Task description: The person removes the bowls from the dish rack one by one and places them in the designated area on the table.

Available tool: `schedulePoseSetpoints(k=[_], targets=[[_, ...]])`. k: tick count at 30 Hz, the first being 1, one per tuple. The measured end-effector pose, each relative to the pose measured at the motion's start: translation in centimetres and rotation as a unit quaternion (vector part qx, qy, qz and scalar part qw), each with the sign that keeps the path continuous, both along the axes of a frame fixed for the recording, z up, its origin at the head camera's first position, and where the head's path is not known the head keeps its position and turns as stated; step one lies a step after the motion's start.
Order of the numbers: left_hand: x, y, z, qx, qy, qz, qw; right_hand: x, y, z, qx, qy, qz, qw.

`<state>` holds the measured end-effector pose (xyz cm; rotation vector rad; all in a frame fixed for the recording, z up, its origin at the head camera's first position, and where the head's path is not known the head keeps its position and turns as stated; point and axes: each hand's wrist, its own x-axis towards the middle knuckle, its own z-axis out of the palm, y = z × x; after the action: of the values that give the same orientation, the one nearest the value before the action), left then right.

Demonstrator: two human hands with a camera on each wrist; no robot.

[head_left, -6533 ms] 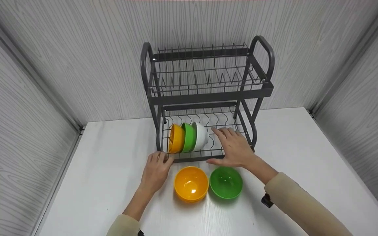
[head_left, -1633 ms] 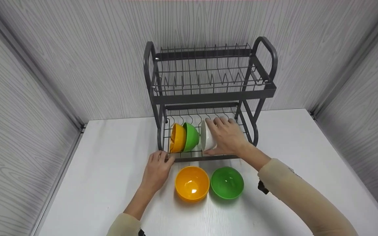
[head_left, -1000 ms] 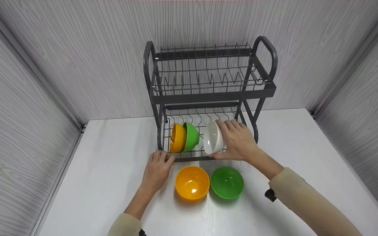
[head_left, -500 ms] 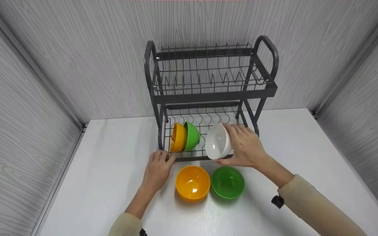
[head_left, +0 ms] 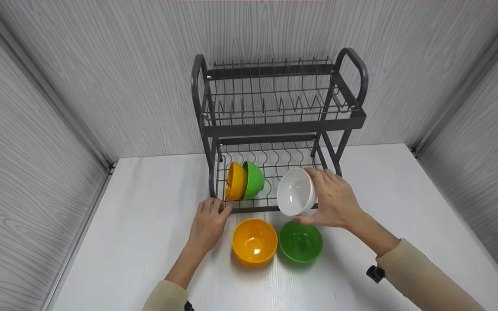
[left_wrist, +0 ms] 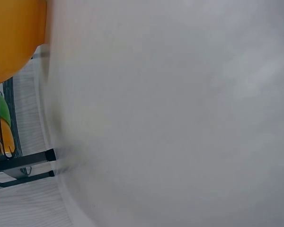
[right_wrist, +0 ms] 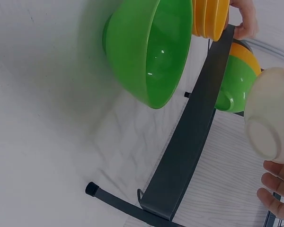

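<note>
In the head view my right hand [head_left: 337, 201] grips a white bowl [head_left: 293, 193], thumb at its near side and fingers at its far rim. The bowl's opening tilts toward the camera, over the front right of the lower tier of a dark dish rack [head_left: 283, 128]. My left hand [head_left: 208, 226] holds the rack's front left corner; the right wrist view shows its fingers [right_wrist: 246, 21] bent around the bar. On the lower tier an orange bowl [head_left: 236, 181] and a green bowl [head_left: 255, 180] stand on edge, side by side at the left.
On the white table [head_left: 132, 242], in front of the rack, sit nested orange bowls [head_left: 254, 244] and, beside them at the right, a green bowl [head_left: 301, 242]. The rack's wire upper tier [head_left: 270, 93] overhangs the lower one. Grey panels [head_left: 102, 77] enclose the back and sides.
My right hand has taken hold of the white bowl, drawn it away from the green one, then moved it right and toward me, its opening turning to the camera. The left hand stays put.
</note>
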<state>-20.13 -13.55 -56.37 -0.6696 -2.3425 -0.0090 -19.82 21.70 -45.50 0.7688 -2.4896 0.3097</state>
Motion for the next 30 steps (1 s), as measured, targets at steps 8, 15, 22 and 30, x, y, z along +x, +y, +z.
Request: schedulePoseSetpoints(k=[8, 15, 22, 30], targets=[[0.1, -0.2, 0.1, -0.004, -0.002, -0.005, 1.0, 0.7, 0.5, -0.3, -0.015, -0.01, 0.006, 0.9998], [0.4, -0.3, 0.6, -0.007, -0.013, -0.011, 0.9998, 1.3, 0.9, -0.6, -0.042, -0.016, 0.009, 0.999], [1.2, 0.2, 1.9, 0.01, -0.021, -0.023, 0.9995, 1.9, 1.1, -0.6, -0.049, -0.005, 0.02, 0.9986], [2.5, 2.1, 4.1, 0.026, 0.012, -0.072, 0.997, 2.8, 1.2, -0.6, -0.063, 0.0, 0.032, 0.9975]])
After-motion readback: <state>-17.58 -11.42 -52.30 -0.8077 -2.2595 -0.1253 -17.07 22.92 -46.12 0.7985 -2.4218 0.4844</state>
